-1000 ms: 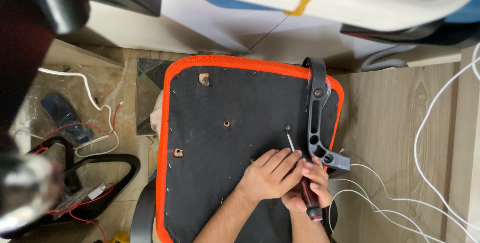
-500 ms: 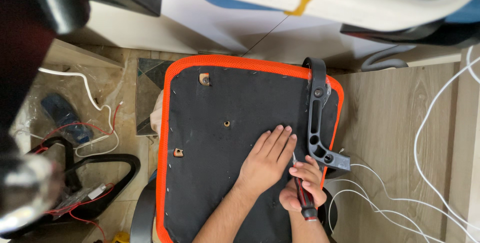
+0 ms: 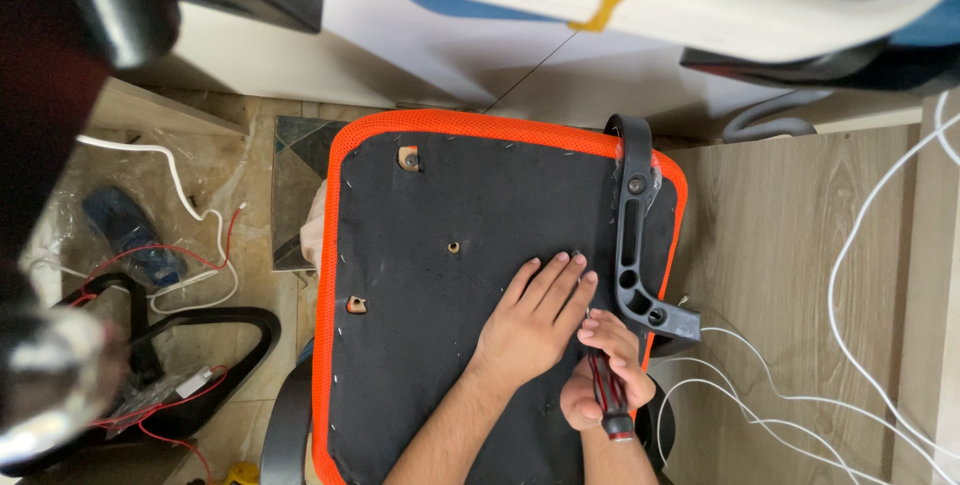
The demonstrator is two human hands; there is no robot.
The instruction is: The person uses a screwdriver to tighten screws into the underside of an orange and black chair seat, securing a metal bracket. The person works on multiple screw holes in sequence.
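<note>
Beside the flat left hand (image 3: 530,323), the right hand's (image 3: 605,380) grip closes around a screwdriver (image 3: 608,400).

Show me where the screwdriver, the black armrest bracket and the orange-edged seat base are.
screwdriver (image 3: 610,400), head view, on its red-and-black handle in the right hand.
black armrest bracket (image 3: 632,235), head view, on its slotted upright bar.
orange-edged seat base (image 3: 420,345), head view, on bare black underside fabric.

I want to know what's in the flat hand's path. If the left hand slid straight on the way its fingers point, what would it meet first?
Probably the black plastic armrest bracket; the left hand points up-right across the black fabric seat underside towards it.
</note>
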